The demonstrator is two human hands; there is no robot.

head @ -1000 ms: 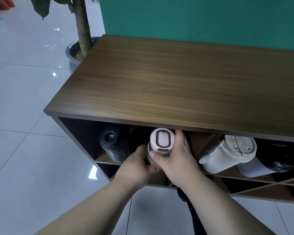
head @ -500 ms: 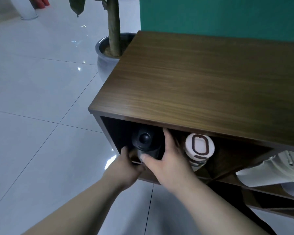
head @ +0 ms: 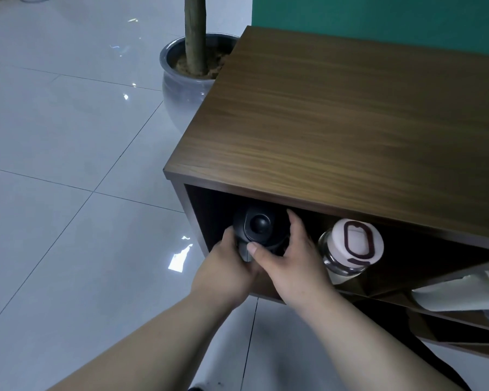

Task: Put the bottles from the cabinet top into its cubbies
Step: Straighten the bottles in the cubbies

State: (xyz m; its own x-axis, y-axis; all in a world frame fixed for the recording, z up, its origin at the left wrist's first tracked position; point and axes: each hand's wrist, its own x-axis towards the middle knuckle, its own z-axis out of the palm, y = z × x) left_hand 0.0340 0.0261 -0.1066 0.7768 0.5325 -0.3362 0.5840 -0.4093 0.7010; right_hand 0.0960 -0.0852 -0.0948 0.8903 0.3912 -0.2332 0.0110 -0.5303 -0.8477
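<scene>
A black bottle (head: 256, 224) lies in the leftmost cubby of the brown wooden cabinet (head: 350, 131), cap end facing me. My left hand (head: 226, 270) grips it from below left and my right hand (head: 290, 258) holds its right side, thumb across the front. In the cubby to the right lies a clear glass bottle (head: 347, 249) with a white lid and a dark oval ring. A white cup (head: 460, 294) shows at the right edge, partly cut off. Nothing stands on the part of the cabinet top that I see.
A grey plant pot (head: 181, 88) with a trunk stands on the floor against the cabinet's left rear corner. Glossy white floor tiles (head: 68, 193) spread to the left. A green wall (head: 378, 18) runs behind the cabinet.
Both hands left the white-lidded glass bottle, which stays in its cubby, and moved left onto the black bottle. The view swung left and closer.
</scene>
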